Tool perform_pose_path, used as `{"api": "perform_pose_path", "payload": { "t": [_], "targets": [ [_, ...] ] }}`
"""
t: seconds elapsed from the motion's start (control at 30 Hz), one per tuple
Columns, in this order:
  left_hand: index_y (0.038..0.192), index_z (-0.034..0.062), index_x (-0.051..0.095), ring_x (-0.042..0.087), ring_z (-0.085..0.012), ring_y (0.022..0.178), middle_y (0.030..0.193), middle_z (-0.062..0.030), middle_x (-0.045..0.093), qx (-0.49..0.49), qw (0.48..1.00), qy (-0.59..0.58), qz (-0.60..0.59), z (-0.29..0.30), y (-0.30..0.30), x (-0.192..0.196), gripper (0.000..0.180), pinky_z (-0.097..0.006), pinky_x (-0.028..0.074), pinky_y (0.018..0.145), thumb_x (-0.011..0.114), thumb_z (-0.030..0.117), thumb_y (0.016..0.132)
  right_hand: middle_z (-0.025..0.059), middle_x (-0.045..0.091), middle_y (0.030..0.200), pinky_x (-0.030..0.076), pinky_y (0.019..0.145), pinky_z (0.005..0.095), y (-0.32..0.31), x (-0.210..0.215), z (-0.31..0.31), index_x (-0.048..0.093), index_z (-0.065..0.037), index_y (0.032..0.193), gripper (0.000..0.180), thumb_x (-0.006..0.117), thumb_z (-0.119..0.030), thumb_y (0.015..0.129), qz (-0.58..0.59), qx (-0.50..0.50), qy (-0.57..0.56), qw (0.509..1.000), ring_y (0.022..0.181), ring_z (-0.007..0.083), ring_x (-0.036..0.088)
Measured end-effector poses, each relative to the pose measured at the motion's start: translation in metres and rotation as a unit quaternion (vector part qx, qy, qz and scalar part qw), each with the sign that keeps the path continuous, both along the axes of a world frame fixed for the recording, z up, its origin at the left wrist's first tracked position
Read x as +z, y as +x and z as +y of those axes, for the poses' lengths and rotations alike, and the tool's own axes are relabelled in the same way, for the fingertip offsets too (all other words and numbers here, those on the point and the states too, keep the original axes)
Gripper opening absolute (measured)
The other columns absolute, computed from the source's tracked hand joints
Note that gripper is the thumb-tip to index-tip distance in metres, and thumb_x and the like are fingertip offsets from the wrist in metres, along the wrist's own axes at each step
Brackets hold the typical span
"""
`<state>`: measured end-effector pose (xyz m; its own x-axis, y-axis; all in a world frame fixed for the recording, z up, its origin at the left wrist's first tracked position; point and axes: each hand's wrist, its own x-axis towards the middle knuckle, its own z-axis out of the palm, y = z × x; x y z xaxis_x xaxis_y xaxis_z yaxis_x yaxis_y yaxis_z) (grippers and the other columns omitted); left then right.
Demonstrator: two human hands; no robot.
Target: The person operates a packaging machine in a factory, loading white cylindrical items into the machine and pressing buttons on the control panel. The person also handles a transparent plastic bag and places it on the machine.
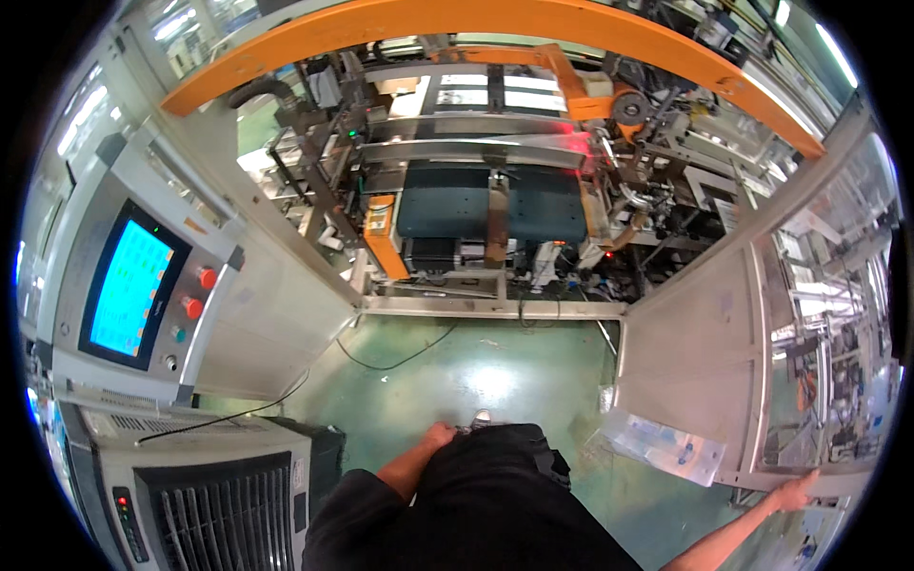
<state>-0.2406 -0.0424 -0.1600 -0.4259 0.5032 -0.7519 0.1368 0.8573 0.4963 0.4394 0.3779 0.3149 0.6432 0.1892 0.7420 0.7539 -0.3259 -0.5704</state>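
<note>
My left hand (pixel 439 436) hangs low beside my dark clothing, above the green floor. Its fingers are mostly turned away and partly covered, so I cannot make out whether it holds anything. Out at the lower right, my right hand (pixel 792 492) is on the pale metal door frame (pixel 733 478), its fingers closed over the rail below the clear panel (pixel 809 362). Close to that hand, a clear plastic sheet or pouch (pixel 664 445) with blue marks sits against the frame's lower part.
Ahead stands a machine with a dark conveyor belt (pixel 447 205), metal bars and an orange overhead beam (pixel 495 17). A control panel with a lit screen (pixel 133 290) and red buttons stands left, above a vented cabinet (pixel 219 514). A black cable (pixel 395 366) crosses the floor.
</note>
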Motion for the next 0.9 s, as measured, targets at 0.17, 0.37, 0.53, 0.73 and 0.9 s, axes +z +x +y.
{"api": "perform_pose_path", "payload": {
  "t": [0.17, 0.37, 0.53, 0.73, 0.9],
  "targets": [
    [0.097, 0.0035, 0.066, 0.060, -0.0342, 0.095, 0.099, -0.0206, 0.063, -0.022, 0.999, -0.023, -0.021, -0.010, -0.010, 0.007, 0.039, -0.041, 0.046, 0.085, 0.055, 0.035, 0.076, 0.0279, 0.062, 0.095, 0.046, 0.073, 0.0478, -0.007, 0.001, 0.000, 0.062, 0.010, 0.096, 0.076, 0.058, -0.063, 0.074, 0.013, 0.005, 0.001, 1.000, 0.082, 0.0430, 0.058],
    [0.093, 0.0018, 0.065, 0.060, -0.0357, 0.093, 0.095, -0.0217, 0.063, -0.051, 0.999, 0.000, 0.013, 0.002, -0.012, -0.003, 0.039, -0.042, 0.046, 0.083, 0.055, 0.034, 0.075, 0.0263, 0.062, 0.094, 0.044, 0.074, 0.0490, 0.026, -0.013, 0.008, 0.061, 0.008, 0.099, 0.081, 0.056, -0.068, 0.072, -0.112, 0.089, 0.007, 0.990, 0.085, 0.0444, 0.057],
    [0.095, 0.0029, 0.066, 0.059, -0.0349, 0.095, 0.098, -0.0207, 0.063, -0.094, 0.995, 0.012, 0.035, 0.026, -0.009, 0.017, 0.037, -0.041, 0.046, 0.085, 0.054, 0.033, 0.077, 0.0270, 0.062, 0.094, 0.044, 0.074, 0.0491, 0.031, -0.016, 0.015, 0.062, 0.008, 0.098, 0.080, 0.057, -0.067, 0.072, -0.025, 0.035, 0.034, 0.999, 0.086, 0.0442, 0.057],
    [0.096, 0.0040, 0.065, 0.059, -0.0341, 0.097, 0.098, -0.0198, 0.063, -0.057, 0.998, 0.011, 0.027, 0.023, -0.006, 0.022, 0.036, -0.040, 0.045, 0.087, 0.054, 0.033, 0.078, 0.0285, 0.061, 0.095, 0.044, 0.077, 0.0484, -0.002, -0.002, 0.004, 0.062, 0.008, 0.096, 0.082, 0.056, -0.069, 0.071, -0.008, 0.027, 0.023, 0.999, 0.088, 0.0434, 0.057],
    [0.096, 0.0055, 0.066, 0.059, -0.0334, 0.098, 0.100, -0.0186, 0.063, -0.062, 0.997, 0.003, 0.038, 0.014, -0.006, 0.012, 0.036, -0.040, 0.045, 0.087, 0.054, 0.034, 0.078, 0.0279, 0.061, 0.098, 0.043, 0.078, 0.0476, 0.000, -0.002, 0.009, 0.063, 0.008, 0.097, 0.080, 0.057, -0.068, 0.071, 0.013, 0.001, 0.009, 1.000, 0.090, 0.0428, 0.057]
  ]
}}
